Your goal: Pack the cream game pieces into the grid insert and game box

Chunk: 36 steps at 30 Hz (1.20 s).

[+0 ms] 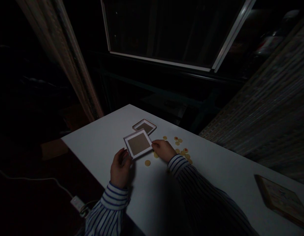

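A shallow square box half (pixel 139 144) with a white rim and a grey-brown inner base is held a little tilted over the white table. My left hand (pixel 121 168) is at its near left corner, fingers curled and thumb against the edge. On the opposite side my right hand (pixel 164 150) pinches the right edge, its fingers closed. Behind it lies a second, similar shallow box half (pixel 148 127), partly covered by the first. Round yellowish discs lie around my right hand, one disc (pixel 147 163) below the held box; some carry red marks.
The white table (pixel 97 137) ends at a corner at the back left. A flat, brown-edged item with a pictured top (pixel 284 200) lies at the right. String curtains (pixel 270 108) hang behind, beside a dark framed panel (pixel 161 29). A power strip (pixel 78 204) with a cable is below left.
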{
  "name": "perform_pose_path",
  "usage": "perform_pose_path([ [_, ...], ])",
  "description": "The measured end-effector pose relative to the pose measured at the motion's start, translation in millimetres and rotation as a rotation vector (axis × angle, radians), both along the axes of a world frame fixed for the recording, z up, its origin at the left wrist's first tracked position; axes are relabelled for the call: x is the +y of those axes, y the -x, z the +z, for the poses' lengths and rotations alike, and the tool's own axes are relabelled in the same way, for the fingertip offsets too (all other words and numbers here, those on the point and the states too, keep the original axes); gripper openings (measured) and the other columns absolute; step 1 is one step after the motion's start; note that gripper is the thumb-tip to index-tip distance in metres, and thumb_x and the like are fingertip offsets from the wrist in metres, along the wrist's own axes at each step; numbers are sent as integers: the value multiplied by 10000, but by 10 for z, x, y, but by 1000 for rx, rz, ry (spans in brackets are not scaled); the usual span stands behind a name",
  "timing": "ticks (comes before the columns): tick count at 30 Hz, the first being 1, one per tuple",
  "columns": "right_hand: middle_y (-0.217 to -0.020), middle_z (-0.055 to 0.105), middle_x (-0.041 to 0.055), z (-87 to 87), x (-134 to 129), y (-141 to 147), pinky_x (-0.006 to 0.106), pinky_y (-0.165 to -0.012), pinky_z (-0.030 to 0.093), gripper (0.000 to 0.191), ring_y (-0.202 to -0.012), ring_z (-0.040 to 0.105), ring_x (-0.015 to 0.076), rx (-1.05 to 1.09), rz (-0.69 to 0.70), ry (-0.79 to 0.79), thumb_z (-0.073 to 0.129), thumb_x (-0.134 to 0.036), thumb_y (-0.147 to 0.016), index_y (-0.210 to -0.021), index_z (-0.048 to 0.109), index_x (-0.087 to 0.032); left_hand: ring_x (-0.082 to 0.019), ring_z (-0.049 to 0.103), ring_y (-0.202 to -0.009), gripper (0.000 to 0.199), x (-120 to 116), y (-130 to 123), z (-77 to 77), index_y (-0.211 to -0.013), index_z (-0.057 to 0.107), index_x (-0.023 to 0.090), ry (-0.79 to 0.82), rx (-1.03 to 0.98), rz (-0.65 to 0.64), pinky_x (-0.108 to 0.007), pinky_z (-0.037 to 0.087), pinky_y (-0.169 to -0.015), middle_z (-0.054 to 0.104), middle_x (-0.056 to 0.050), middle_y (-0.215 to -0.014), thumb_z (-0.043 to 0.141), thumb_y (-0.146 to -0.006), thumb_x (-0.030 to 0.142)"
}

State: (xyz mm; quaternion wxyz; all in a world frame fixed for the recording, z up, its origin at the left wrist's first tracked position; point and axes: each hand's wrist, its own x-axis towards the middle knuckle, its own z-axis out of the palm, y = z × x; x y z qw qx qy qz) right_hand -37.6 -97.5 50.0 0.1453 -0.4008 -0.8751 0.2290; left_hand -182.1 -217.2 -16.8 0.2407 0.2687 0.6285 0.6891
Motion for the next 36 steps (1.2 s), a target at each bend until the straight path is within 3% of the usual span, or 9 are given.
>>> perform_pose_path([
  [10, -884, 686, 26, 143, -101, -238, 237, -731, 425, 261, -818, 612, 154, 149, -38, 51, 446, -266, -811, -972, 642, -206, -234, 564, -1016, 437, 35, -150, 76, -1074, 476, 143, -54, -22, -65, -445, 413, -928, 561, -158, -1121, 611, -675, 262],
  [17, -954, 672, 29, 130, -149, -425, 267, -790, 447, 278, -881, 613, 155, 261, -70, 96, 468, -286, -800, -1033, 593, -201, -227, 560, -1026, 450, 70, -248, 117, -1076, 472, 137, -135, -82, -119, -432, 413, -934, 566, -155, -1116, 621, -669, 258],
  [27, -1016, 651, 59, 189, -303, -752, 294, -828, 466, 306, -924, 611, 163, 434, -89, 257, 491, -226, -777, -1074, 547, -179, -221, 587, -976, 444, 71, -436, 224, -1096, 492, 152, -117, -77, -255, -391, 475, -857, 575, -131, -1133, 616, -698, 305],
  [32, -993, 656, 57, 184, -362, -920, 310, -816, 486, 289, -909, 619, 167, 539, -85, 372, 516, -224, -756, -1040, 528, -175, -226, 578, -998, 450, 97, -530, 239, -1095, 496, 147, -129, -71, -299, -400, 465, -875, 587, -132, -1114, 617, -698, 321],
  [36, -979, 653, 57, 142, -397, -1075, 317, -813, 491, 276, -886, 625, 162, 577, -103, 356, 532, -211, -744, -1018, 528, -177, -222, 574, -1008, 425, 115, -623, 262, -1068, 513, 128, -136, -17, -334, -407, 432, -922, 605, -134, -1082, 620, -698, 309],
])
